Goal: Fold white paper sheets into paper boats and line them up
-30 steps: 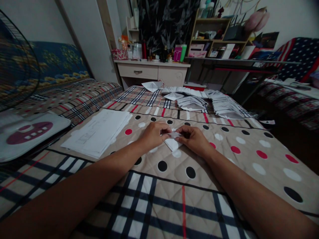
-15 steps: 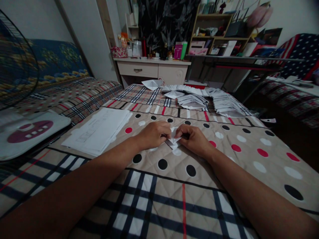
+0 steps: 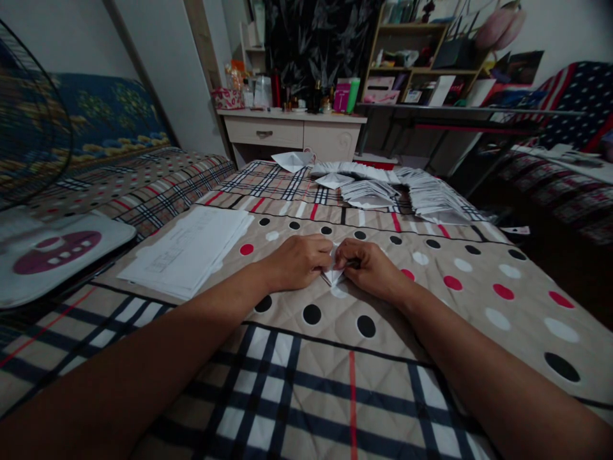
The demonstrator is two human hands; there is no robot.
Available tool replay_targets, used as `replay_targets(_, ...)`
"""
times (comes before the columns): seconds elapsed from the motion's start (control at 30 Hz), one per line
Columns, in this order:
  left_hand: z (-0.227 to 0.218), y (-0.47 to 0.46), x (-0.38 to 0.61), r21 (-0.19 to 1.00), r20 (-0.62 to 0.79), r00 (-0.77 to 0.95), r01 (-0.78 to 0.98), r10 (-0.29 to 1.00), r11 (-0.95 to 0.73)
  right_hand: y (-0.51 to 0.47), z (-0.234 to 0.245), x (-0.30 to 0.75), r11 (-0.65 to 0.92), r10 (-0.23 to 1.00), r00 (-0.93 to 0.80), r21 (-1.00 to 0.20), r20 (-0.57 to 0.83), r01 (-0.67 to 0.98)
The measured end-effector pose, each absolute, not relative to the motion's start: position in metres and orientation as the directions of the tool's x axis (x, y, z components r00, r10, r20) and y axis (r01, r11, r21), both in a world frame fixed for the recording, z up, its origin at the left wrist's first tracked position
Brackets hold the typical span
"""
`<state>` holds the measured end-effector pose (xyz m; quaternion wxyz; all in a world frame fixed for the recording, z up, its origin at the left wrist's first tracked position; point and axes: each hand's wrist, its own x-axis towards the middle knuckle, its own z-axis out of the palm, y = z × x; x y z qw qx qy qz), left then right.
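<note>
Between my two hands, on the dotted bedspread (image 3: 287, 319), lies a small folded piece of white paper (image 3: 334, 276). My left hand (image 3: 301, 260) has its fingers closed on the paper's left side and covers much of it. Opposite it, my right hand (image 3: 368, 265) pinches the right side with thumb and fingers. Only the pointed near corner and a thin strip of the paper show. To the left lies a stack of white sheets (image 3: 196, 246) with faint printed drawings. Beyond my hands are bundles of folded papers (image 3: 368, 193) and a larger fanned pile (image 3: 433, 198).
A single folded paper (image 3: 293, 161) lies at the bed's far end. On the left stand a fan (image 3: 71, 128) and a white item with a purple print (image 3: 62, 249). A white dresser (image 3: 268, 134) with bottles and a shelf unit (image 3: 412, 48) stand behind the bed.
My left hand has turned over and moved slightly right, closer to my right hand. The folded paper is now narrower and more covered by the fingers.
</note>
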<state>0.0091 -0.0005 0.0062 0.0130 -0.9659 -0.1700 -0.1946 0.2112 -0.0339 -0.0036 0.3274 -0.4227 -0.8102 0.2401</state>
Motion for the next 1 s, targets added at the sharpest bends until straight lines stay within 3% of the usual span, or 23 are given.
replay_targets(0.23,0.011,-0.004,0.011,0.025,0.326,0.891,0.326,0.316,-0.945,-0.038,0.004,0.209,0.532,0.836,-0.467,-0.637,0.29,0.557)
replay_targets(0.5,0.018,-0.012,0.012,0.154,0.307,0.844,0.412,0.44,-0.898,-0.039,0.01,0.207,0.514,0.843,-0.475,-0.632,0.25,0.58)
replay_targets(0.8,-0.004,0.005,0.016,0.619,0.288,0.695,0.389,0.659,-0.682,-0.034,-0.003,0.207,0.45,0.891,-0.374,-0.613,0.257,0.649)
replay_targets(1.0,-0.004,0.004,0.017,0.567,0.302,0.532,0.566,0.791,-0.598,-0.036,-0.007,0.206,0.48,0.876,-0.339,-0.554,0.343,0.68)
